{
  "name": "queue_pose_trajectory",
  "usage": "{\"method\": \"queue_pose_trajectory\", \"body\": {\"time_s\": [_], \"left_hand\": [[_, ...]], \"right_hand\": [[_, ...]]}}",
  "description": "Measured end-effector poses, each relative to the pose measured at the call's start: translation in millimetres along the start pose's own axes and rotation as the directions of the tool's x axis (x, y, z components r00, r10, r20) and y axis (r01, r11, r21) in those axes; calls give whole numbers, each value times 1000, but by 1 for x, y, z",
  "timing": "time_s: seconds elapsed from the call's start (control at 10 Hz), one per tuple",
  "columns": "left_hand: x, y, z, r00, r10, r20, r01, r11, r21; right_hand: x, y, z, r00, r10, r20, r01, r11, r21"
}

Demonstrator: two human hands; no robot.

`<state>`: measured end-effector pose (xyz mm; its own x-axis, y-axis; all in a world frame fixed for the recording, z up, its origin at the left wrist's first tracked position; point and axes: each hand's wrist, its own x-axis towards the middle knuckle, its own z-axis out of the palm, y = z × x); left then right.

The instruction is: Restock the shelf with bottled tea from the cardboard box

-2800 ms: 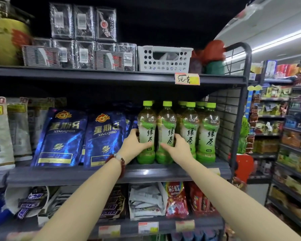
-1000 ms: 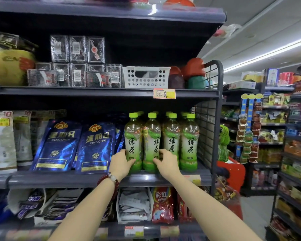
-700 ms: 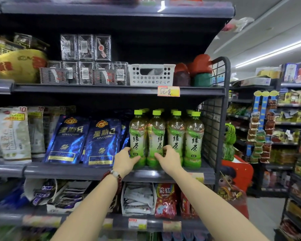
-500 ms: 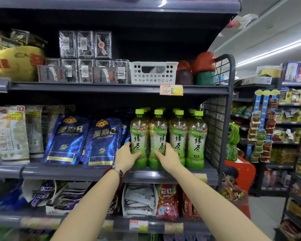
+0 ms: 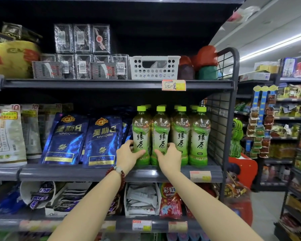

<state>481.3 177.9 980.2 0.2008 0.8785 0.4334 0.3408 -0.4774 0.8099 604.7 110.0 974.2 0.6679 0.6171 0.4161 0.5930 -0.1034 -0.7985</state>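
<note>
Several green tea bottles with lime caps stand in rows at the right end of the middle shelf [image 5: 94,173]. My left hand [image 5: 128,154], with a red bead bracelet at the wrist, wraps the base of the leftmost front bottle [image 5: 141,134]. My right hand [image 5: 169,156] grips the lower part of the second front bottle [image 5: 161,134]. Two more front bottles [image 5: 199,136] stand untouched to the right. Both held bottles rest upright on the shelf. The cardboard box is out of view.
Blue foil bags [image 5: 101,136] lean just left of the bottles. A wire end panel [image 5: 217,122] closes the shelf on the right. A white perforated basket [image 5: 154,66] and wrapped boxes sit on the shelf above. Snack packs fill the shelf below; an aisle runs to the right.
Both hands stay on the same two front bottles, shifting only slightly on them. My head view has drifted, so the shelf sits a little differently in frame.
</note>
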Motion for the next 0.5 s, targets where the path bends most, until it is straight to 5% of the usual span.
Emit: {"method": "queue_pose_trajectory", "body": {"time_s": [0.2, 0.5], "left_hand": [[-3, 1, 2, 1000, 6, 30, -7, 1000, 20], [-24, 22, -4, 999, 9, 38, -20, 955, 295]], "right_hand": [[-5, 0, -2, 1000, -29, -3, 29, 999, -46], [-2, 6, -48, 979, -69, 192, 106, 977, -185]]}}
